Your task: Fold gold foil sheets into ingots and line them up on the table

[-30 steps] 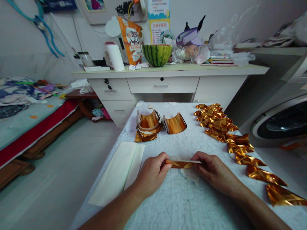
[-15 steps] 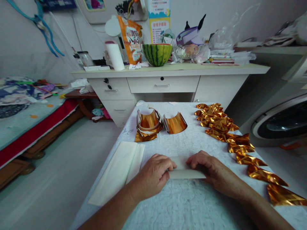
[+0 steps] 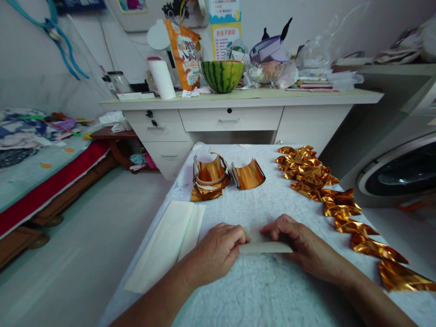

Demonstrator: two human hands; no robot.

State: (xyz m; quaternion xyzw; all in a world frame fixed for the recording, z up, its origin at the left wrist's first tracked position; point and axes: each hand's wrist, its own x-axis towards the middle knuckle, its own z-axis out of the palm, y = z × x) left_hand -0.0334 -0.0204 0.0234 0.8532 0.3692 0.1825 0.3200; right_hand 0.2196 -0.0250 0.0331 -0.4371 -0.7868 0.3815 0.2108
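A pale sheet of paper (image 3: 265,247) lies across the table in front of me, its near edge raised in a narrow fold. My left hand (image 3: 221,247) pinches its left end between thumb and fingers. At the other end, my right hand (image 3: 289,238) grips the paper, thumb below and fingers bent over the top. Left of my left hand rests a stack of white paper sheets (image 3: 166,240). Beyond the hands stand a curled bundle of gold foil sheets (image 3: 210,175) and a smaller curved gold foil piece (image 3: 250,175).
Several folded gold foil pieces (image 3: 378,247) run in a row down the right side of the cloth-covered table (image 3: 245,295). A white desk (image 3: 235,102) with a watermelon half (image 3: 222,76) stands behind. A washing machine (image 3: 398,159) is at right, a bed (image 3: 44,177) at left.
The near strip of the paper has tipped up and looks narrower. My right fingers have shifted slightly left. The foil pieces and paper stack stay put.
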